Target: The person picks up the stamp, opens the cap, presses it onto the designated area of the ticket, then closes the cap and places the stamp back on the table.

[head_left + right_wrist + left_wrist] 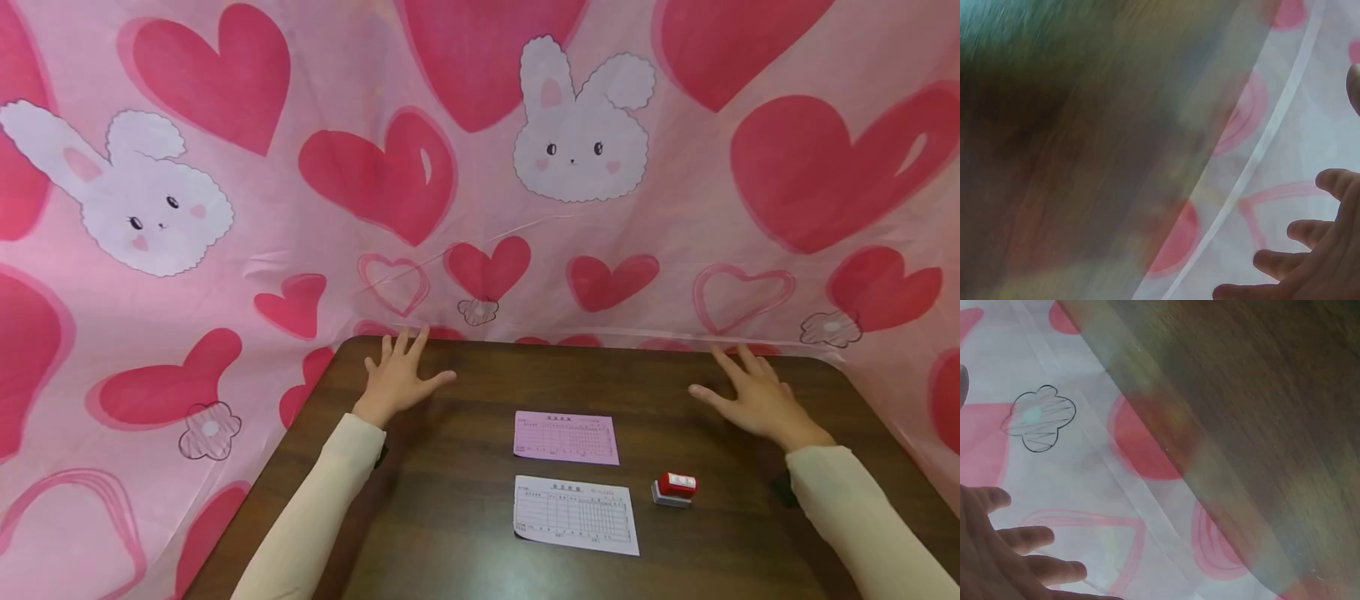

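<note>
Fingers spread, my left hand [395, 381] is over the far left part of the dark wooden table and holds nothing. My right hand [759, 402] is likewise spread over the far right part, with nothing in it. Between them lies a pink printed form [566, 438], and nearer to me a white printed form [576, 514]. A red stamp [677, 485] with a grey base sits right of the white form, closer to my right hand than to my left. In the wrist views, the left fingers [1025, 540] and right fingers [1310, 234] are apart.
The dark wooden table [450, 567] has rounded far corners. A pink cloth [480, 208] with hearts and rabbits hangs behind its far edge and along the left side.
</note>
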Motion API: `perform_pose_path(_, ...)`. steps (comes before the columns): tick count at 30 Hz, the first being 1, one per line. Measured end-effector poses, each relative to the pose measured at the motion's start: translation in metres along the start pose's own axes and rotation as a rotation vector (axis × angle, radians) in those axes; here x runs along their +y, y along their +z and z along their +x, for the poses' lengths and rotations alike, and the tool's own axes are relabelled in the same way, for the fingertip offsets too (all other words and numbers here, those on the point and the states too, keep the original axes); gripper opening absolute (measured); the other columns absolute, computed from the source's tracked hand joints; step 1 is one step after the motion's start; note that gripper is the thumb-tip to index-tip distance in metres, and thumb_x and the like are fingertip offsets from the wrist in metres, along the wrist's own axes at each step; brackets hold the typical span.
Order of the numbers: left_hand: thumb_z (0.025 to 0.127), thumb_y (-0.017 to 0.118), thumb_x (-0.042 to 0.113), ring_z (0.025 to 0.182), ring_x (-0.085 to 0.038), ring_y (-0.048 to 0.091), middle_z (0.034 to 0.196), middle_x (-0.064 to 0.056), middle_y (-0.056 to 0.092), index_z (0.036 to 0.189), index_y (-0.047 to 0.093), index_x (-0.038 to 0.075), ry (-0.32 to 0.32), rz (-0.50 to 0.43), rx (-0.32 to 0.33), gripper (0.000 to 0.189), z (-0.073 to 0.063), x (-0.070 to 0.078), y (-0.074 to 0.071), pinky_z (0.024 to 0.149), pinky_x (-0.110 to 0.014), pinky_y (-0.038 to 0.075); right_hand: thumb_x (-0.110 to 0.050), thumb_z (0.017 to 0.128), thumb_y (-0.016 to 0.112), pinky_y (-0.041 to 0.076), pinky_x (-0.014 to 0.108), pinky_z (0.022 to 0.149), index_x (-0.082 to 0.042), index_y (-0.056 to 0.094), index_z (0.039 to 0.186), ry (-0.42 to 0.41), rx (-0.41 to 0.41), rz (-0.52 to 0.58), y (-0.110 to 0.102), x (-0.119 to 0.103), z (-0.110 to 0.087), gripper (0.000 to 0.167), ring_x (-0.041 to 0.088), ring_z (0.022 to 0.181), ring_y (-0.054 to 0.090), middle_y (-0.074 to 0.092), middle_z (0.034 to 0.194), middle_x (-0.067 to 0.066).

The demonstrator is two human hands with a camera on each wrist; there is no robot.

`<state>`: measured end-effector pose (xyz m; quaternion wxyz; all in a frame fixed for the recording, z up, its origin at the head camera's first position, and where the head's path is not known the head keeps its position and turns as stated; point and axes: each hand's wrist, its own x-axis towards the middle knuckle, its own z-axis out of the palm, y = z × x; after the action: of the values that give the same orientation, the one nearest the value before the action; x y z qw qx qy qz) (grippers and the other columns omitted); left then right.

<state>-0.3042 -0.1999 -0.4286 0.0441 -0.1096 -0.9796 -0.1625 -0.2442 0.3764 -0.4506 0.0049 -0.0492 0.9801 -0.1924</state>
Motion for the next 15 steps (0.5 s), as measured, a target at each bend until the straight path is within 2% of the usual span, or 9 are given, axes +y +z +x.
perform_pose_path(3,0.085,0.064,0.08,0.156,-0.058,0.01,0.173,-0.024,0.019,0.17,0.022,0.021,0.004,-0.009,0.025,0.112,-0.002,0.004,0.001,0.109,-0.087,0.011,-0.068,0.102,0.052,0.021,0.092,0.097,-0.008,0.006,0.169,-0.008,-0.033,0.014,0.001,-0.008,-0.004,0.101,0.08,0.136,0.018,-0.001,0.168,0.039)
perform_pose_path(6,0.085,0.067,0.079,0.156,-0.056,0.012,0.172,-0.024,0.021,0.17,0.022,0.021,0.021,-0.027,0.067,0.112,-0.004,0.009,0.001,0.111,-0.085,0.015,-0.067,0.102,0.053,0.025,0.09,0.096,-0.009,0.004,0.169,-0.033,-0.053,0.027,0.004,-0.021,-0.011,0.101,0.079,0.134,0.025,0.007,0.167,0.039)
perform_pose_path(10,0.084,0.072,0.074,0.156,-0.054,0.017,0.17,-0.025,0.025,0.17,0.021,0.02,0.061,-0.049,0.131,0.113,-0.005,0.02,0.001,0.112,-0.083,0.02,-0.063,0.101,0.059,0.03,0.087,0.099,-0.008,0.012,0.169,-0.102,-0.053,0.037,0.01,-0.042,-0.024,0.1,0.072,0.137,0.033,0.024,0.162,0.041)
perform_pose_path(15,0.082,0.079,0.069,0.156,-0.048,0.026,0.168,-0.022,0.031,0.17,0.021,0.021,0.119,-0.099,0.209,0.116,-0.007,0.034,-0.001,0.113,-0.08,0.023,-0.061,0.1,0.063,0.037,0.084,0.096,-0.007,0.022,0.168,-0.182,-0.054,0.033,0.013,-0.062,-0.037,0.096,0.068,0.135,0.042,0.034,0.159,0.038)
